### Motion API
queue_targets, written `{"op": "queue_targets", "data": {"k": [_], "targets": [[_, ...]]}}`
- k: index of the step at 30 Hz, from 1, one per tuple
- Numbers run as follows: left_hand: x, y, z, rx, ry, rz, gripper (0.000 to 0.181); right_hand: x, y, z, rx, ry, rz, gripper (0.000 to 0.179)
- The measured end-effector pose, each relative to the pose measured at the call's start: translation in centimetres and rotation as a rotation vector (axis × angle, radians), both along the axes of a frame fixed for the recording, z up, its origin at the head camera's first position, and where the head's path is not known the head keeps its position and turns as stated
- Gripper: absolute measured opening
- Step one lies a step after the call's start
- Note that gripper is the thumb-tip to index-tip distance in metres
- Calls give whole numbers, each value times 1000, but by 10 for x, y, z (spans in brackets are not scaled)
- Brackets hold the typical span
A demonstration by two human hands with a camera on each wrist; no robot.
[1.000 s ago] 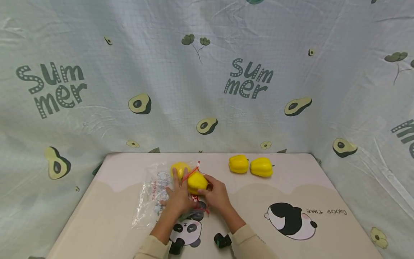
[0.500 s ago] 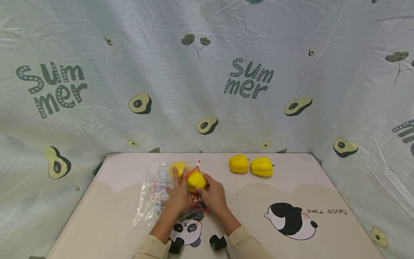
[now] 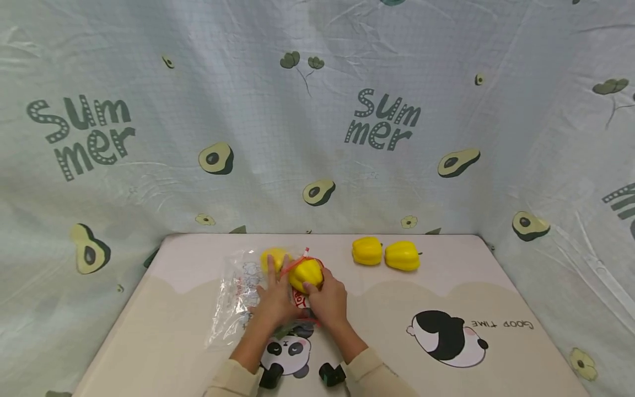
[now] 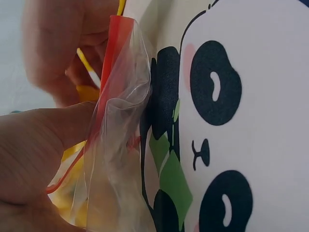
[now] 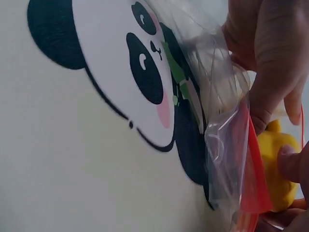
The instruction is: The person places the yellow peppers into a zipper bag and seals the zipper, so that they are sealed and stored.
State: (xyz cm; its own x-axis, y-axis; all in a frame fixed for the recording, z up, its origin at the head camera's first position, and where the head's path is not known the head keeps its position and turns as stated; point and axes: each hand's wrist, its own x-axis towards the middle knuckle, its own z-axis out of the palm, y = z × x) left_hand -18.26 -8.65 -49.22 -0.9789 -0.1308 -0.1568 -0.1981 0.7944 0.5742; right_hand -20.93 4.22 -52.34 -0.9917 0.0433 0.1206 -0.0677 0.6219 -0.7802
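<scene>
My left hand (image 3: 274,304) lies with spread fingers over a clear plastic zip bag (image 3: 225,309), its thumb at the red-edged mouth (image 4: 110,63). Inside the bag, under those fingers, sits one yellow bell pepper (image 3: 279,256), partly covered. My right hand (image 3: 329,299) grips a second yellow bell pepper (image 3: 305,274) between thumb and fingers, right at the bag's mouth. In the right wrist view this pepper (image 5: 276,150) shows behind the red strip, with the thumb on its side. The left wrist view shows only bits of yellow behind the plastic.
Two more yellow bell peppers (image 3: 367,251) lie side by side near the table's back edge, right of the bag. The pale table mat (image 3: 377,342) carries printed pandas. A printed curtain (image 3: 268,121) hangs behind the table.
My right hand has shifted slightly left with its pepper, which has turned and risen a little at the bag's mouth. The left hand has stayed almost still on the bag.
</scene>
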Motion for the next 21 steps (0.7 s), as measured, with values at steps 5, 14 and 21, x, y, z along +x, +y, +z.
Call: {"op": "queue_targets", "data": {"k": [5, 14, 21], "targets": [[0, 1, 1, -10, -3, -1, 138, 0, -3, 0, 73, 72, 84, 56], [-1, 0, 4, 2, -9, 7, 137, -6, 3, 0, 29, -21, 81, 58], [-2, 5, 2, -24, -20, 0, 138, -12, 5, 2, 81, -11, 150, 57]]}}
